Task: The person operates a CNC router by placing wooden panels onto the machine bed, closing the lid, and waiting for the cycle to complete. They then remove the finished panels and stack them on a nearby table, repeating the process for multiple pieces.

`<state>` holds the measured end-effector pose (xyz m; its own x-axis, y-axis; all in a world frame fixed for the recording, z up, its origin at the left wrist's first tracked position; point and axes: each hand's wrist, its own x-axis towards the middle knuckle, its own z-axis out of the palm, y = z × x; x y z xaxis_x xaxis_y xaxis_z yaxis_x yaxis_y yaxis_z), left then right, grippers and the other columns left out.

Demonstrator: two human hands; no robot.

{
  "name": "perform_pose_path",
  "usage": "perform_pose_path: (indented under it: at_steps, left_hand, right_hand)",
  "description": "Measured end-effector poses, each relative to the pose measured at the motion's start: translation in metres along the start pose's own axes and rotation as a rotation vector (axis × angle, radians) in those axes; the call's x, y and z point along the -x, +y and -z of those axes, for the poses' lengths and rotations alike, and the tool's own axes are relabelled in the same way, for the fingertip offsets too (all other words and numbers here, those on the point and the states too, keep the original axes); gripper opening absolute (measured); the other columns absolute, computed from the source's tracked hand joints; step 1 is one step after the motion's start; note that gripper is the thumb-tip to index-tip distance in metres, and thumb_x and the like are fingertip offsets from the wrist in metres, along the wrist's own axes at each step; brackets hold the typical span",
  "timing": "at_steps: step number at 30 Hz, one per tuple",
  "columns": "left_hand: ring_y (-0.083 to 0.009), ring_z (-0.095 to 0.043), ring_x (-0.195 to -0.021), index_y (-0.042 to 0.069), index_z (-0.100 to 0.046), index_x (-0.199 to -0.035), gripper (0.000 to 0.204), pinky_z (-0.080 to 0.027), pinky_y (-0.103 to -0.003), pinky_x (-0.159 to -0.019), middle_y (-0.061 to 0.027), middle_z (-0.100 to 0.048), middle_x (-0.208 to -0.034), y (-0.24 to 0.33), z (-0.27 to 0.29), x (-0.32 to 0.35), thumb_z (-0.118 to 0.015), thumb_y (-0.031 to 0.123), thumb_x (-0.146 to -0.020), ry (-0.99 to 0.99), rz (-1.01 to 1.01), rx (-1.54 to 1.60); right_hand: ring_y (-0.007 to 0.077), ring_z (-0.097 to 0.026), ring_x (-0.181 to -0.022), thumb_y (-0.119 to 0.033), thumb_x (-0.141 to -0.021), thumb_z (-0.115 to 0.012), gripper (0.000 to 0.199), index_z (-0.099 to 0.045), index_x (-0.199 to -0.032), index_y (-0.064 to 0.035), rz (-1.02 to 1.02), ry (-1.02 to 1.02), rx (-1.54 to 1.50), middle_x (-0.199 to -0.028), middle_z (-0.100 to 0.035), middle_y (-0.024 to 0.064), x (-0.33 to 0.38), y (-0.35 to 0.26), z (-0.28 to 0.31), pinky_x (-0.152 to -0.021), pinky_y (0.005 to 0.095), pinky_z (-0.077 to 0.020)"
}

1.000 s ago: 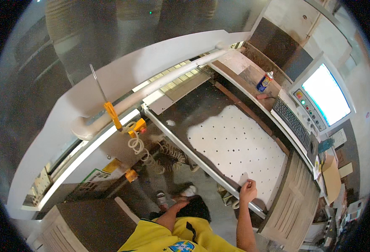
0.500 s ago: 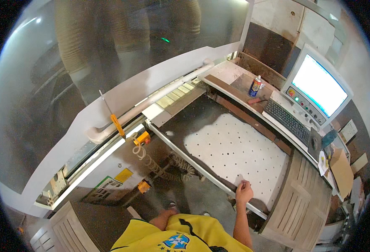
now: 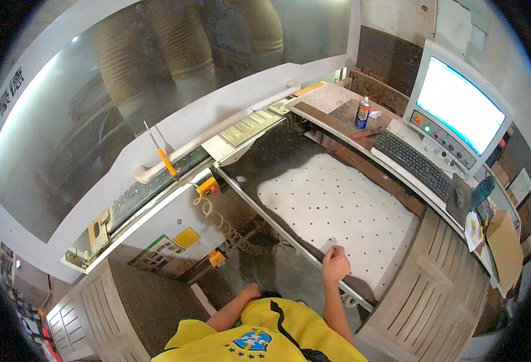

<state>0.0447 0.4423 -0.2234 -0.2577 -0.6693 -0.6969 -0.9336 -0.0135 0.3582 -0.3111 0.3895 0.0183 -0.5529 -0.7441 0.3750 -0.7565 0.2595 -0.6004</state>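
Observation:
My right hand [image 3: 336,263] is over the near edge of a table with a perforated white panel [image 3: 328,205]. Its fingers are curled and pressed together; whatever they may hold is hidden. Dark dust borders the panel's pale, wiped-looking area. My left forearm [image 3: 234,309] comes out of a yellow sleeve, and the left hand [image 3: 251,291] hangs low by my body, its fingers not visible. A yellow-handled screwdriver [image 3: 165,160] stands upright against the machine's front rail, away from both hands.
A monitor [image 3: 458,105], keyboard [image 3: 413,160] and spray can [image 3: 363,113] occupy the right-hand desk. Slatted wooden panels [image 3: 437,271] stand at the right, with more slatted panels [image 3: 96,314] at lower left. A coiled hose [image 3: 214,220] hangs beneath a yellow button box [image 3: 206,185].
My view has turned and shifted slightly. My right hand has moved a little left along the table edge, its fingers still curled. More of my left forearm shows now.

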Motion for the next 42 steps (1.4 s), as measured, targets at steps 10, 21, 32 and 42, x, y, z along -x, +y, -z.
perform_pose_path:
  at_steps: [10, 21, 32, 42]
  left_hand:
    - [-0.0302, -0.070, -0.109, 0.002, -0.075, -0.128, 0.048, -0.054, -0.043, -0.095, -0.0140, -0.076, -0.127, 0.008, -0.093, 0.001, -0.067, 0.043, -0.104, -0.079, 0.389, 0.589]
    - [-0.0294, -0.070, -0.109, 0.002, -0.074, -0.130, 0.047, -0.054, -0.043, -0.094, -0.0139, -0.076, -0.126, -0.031, -0.126, -0.023, -0.067, 0.041, -0.104, -0.057, 0.523, 0.745]
    - [-0.0285, -0.070, -0.109, 0.002, -0.072, -0.131, 0.047, -0.054, -0.042, -0.093, -0.0138, -0.075, -0.126, -0.023, -0.114, -0.015, -0.067, 0.040, -0.104, 0.009, 0.582, 0.898]
    - [-0.0278, -0.069, -0.109, 0.003, -0.071, -0.133, 0.047, -0.054, -0.042, -0.092, -0.0136, -0.075, -0.125, -0.041, -0.129, -0.034, -0.067, 0.039, -0.105, 0.032, 0.687, 1.001]
  right_hand:
    - [0.0353, -0.074, -0.072, -0.015, -0.090, -0.074, 0.016, -0.075, -0.106, -0.0122, 0.194, -0.057, 0.061, -0.083, -0.076, 0.0135, -0.003, 0.037, 0.009, -0.065, 0.0478, -0.0573]
    - [0.0285, -0.062, -0.057, -0.005, -0.092, -0.070, 0.017, -0.072, -0.109, -0.0096, 0.297, -0.057, 0.059, -0.066, -0.063, 0.0086, -0.003, 0.023, 0.008, -0.057, 0.0428, -0.0489]
    - [0.0300, -0.063, -0.058, -0.005, -0.090, -0.068, 0.019, -0.071, -0.109, -0.0080, 0.146, -0.128, 0.135, -0.066, -0.062, 0.0112, -0.003, 0.017, 0.006, -0.058, 0.0429, -0.0506]
    - [0.0170, -0.045, -0.053, 0.001, -0.098, -0.060, 0.012, -0.068, -0.107, -0.0002, 0.176, -0.129, 0.163, -0.064, -0.051, 0.0066, 0.000, 0.019, -0.001, -0.053, 0.0340, -0.0370]
